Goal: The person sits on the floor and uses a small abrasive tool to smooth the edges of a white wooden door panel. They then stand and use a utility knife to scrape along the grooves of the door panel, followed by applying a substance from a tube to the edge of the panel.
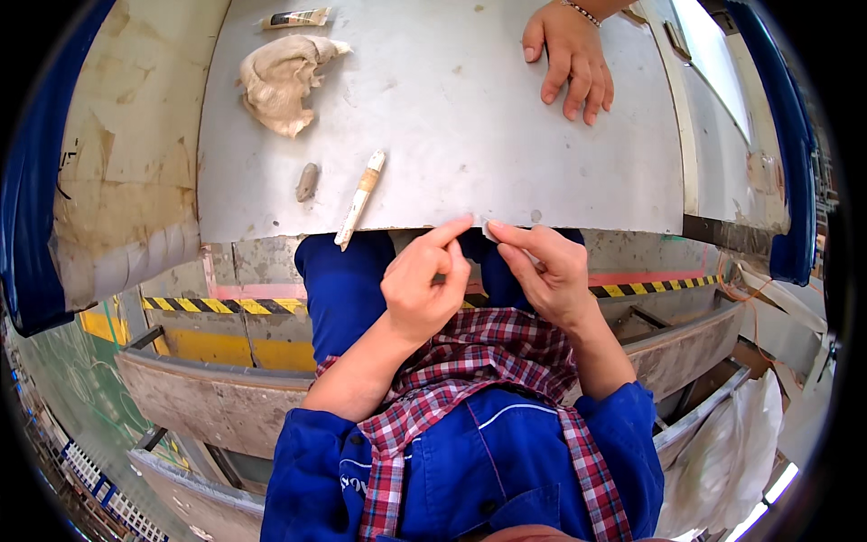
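Observation:
Just over the near edge of the grey tabletop, my two hands nearly meet. My right hand pinches a small whitish piece between thumb and index finger; its kind is too small to tell. My left hand is curled, its index finger reaching toward that piece; anything in its grip is hidden. Left of my hands, a white marker-like stick with a tan wrapped band lies with one end past the table edge. Beside it rests a small grey-brown lump.
A crumpled beige cloth and a small tube lie at the far left. Another person's hand, wearing a beaded bracelet, rests flat at the far right. Blue-edged panels flank the table. A wooden bench is behind me.

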The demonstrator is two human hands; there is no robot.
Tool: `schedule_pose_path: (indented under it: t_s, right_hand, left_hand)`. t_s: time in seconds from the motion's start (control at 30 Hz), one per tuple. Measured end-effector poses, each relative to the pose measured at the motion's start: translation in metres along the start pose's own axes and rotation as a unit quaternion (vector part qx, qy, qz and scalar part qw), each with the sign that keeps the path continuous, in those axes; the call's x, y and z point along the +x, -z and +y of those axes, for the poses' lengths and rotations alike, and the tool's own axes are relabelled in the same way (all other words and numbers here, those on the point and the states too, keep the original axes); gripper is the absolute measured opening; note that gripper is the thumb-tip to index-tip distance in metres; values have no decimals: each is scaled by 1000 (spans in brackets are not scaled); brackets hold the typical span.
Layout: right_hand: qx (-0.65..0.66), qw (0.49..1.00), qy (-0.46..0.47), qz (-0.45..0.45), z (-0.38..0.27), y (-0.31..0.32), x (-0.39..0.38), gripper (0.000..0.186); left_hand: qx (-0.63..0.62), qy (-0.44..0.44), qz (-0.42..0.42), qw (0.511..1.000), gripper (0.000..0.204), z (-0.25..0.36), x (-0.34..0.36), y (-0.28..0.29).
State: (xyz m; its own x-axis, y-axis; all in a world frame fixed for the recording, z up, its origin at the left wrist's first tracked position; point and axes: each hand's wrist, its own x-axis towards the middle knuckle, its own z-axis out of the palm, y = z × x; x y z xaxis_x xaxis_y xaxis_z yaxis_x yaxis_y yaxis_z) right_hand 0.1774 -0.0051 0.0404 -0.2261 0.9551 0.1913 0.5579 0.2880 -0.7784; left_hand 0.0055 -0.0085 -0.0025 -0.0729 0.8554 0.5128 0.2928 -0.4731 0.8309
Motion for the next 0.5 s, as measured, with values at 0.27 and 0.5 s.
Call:
schedule_pose_path:
  t_s: [0.27, 0.5]
  right_hand:
    - [-178, 981, 71, -32, -5, -5, 4, 32]
    - [-190, 978, 85, -30, -2, -4, 2, 33]
  left_hand:
    - [-14, 56, 35, 998, 29, 2, -3, 4]
    - [5, 7, 46, 999, 35, 0, -2, 1]
